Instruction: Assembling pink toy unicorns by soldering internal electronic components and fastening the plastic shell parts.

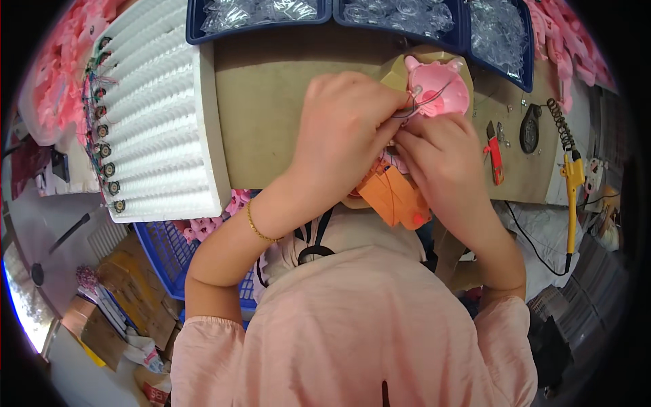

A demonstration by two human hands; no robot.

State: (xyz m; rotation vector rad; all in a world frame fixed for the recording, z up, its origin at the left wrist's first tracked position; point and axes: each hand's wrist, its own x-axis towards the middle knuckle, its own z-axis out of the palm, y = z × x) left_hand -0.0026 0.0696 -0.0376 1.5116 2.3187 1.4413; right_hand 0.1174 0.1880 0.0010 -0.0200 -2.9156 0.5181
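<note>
Pink shirt (359,319), toy (441,78), tan tabletop (264,102), blue basket (174,264)

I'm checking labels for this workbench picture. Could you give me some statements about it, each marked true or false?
1. The left hand and right hand are beside the pink shell. True.
2. The gold bracelet is on the right arm. False: the gold bracelet is on the left arm.
3. The red knife lies to the right of the right hand. True.
4. The dark blue trays hold pink parts. False: they hold clear plastic pieces.
5. A white foam tray is to the left of the left hand. True.
</note>
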